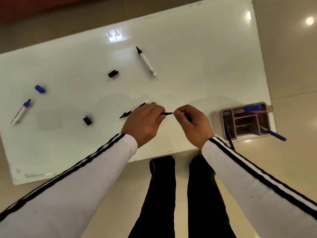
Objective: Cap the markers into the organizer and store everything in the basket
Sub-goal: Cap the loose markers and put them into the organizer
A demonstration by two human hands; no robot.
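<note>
My left hand (144,121) grips a thin black marker (166,113) whose tip points right. My right hand (192,123) pinches a small dark cap right at that tip; my fingers mostly hide the cap. Just behind my left hand, an uncapped black marker (133,110) lies on the white table (188,66). Another uncapped black marker (146,61) lies farther back. An uncapped blue marker (20,112) is at the far left. Loose caps lie about: two black caps (113,73) (87,120) and a blue cap (40,88). The grey organizer (217,121) at the table's right corner holds capped blue markers (253,108).
The organizer stands close to the table's front right corner, and one blue marker (276,135) sticks out of it over the edge. The tiled floor (291,66) surrounds the table. My legs are at the table's front edge. No basket is in view.
</note>
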